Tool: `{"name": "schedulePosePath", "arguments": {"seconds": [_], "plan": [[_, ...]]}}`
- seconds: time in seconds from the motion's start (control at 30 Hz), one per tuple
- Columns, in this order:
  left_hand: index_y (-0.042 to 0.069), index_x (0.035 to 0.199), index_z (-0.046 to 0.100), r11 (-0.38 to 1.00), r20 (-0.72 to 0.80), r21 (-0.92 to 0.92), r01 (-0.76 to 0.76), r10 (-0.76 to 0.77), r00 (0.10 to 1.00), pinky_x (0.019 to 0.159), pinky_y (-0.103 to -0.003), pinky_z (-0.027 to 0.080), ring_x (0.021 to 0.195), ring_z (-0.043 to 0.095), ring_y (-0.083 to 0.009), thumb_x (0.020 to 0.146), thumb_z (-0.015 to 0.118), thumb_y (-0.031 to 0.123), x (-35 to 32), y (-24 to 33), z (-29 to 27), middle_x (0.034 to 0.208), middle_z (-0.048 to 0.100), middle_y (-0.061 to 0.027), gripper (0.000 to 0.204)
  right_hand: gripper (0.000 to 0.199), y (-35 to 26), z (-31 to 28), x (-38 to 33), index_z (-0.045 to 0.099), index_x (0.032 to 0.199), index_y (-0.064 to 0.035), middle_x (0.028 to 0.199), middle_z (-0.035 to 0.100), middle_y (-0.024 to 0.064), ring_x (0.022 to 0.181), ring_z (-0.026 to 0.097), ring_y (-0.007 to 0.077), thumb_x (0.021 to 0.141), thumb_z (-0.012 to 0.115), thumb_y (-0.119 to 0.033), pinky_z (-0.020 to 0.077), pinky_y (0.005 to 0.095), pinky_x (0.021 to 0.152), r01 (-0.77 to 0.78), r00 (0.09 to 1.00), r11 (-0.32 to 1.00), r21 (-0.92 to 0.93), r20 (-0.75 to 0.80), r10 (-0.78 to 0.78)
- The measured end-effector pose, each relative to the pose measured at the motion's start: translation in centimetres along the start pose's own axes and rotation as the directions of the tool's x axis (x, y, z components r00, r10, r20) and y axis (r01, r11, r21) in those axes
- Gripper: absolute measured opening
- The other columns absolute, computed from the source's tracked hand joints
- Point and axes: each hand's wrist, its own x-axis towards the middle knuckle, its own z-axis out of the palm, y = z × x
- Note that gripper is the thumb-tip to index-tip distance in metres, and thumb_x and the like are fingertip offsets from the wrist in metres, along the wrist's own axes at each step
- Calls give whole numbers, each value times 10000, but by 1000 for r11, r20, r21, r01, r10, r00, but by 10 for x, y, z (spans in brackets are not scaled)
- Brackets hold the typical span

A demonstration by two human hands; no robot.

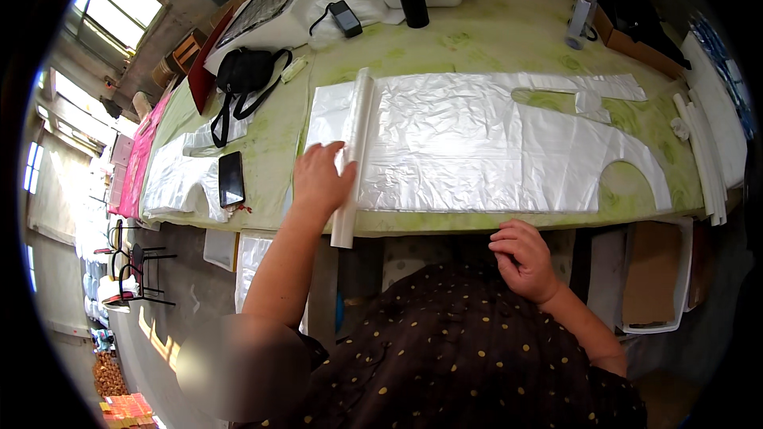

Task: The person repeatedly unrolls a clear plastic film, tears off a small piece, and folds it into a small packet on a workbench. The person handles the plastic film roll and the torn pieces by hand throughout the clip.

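At the left, the left hand lies on a pale tube, fingers bent; from here I cannot tell if it grips. Under the tube, the shiny plastic sheet extends mostly rightward from this hand. The step seems to be smoothing or rolling; next perhaps needs even pressure. Further right, the right hand is loosely curled, apart from the sheet.

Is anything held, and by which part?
The left hand touches the white roll near its middle; a hold cannot be confirmed. The right hand shows nothing held.
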Motion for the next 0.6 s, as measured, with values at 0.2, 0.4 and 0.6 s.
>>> {"name": "schedulePosePath", "arguments": {"seconds": [0.2,0.4,0.6], "plan": [[52,1567,314,990,-56,-139,-31,23,998,1250,-473,193,1507,231,-442,909,681,298,18,19,6,1628,274,-244,793,210,2,5,4,712,949,-64,1020,704,95,1037,655,347,759,710,27,531,443,923,27,1000,999,41,6,-27],[40,1601,235,938,104,-10,347,-344,933,1217,-537,227,1524,226,-413,879,690,514,38,-6,27,1657,234,-218,976,207,2,5,-6,709,954,-63,1017,706,102,1032,655,354,768,708,27,533,443,912,42,999,999,25,31,-43],[40,1487,466,863,267,51,503,-497,826,1079,-484,426,1279,573,-355,884,688,492,63,-86,4,1374,606,-209,786,192,-2,-6,-10,704,960,-50,1004,708,115,1026,660,353,786,703,33,533,431,901,16,1000,1000,-17,-21,-16]]}}
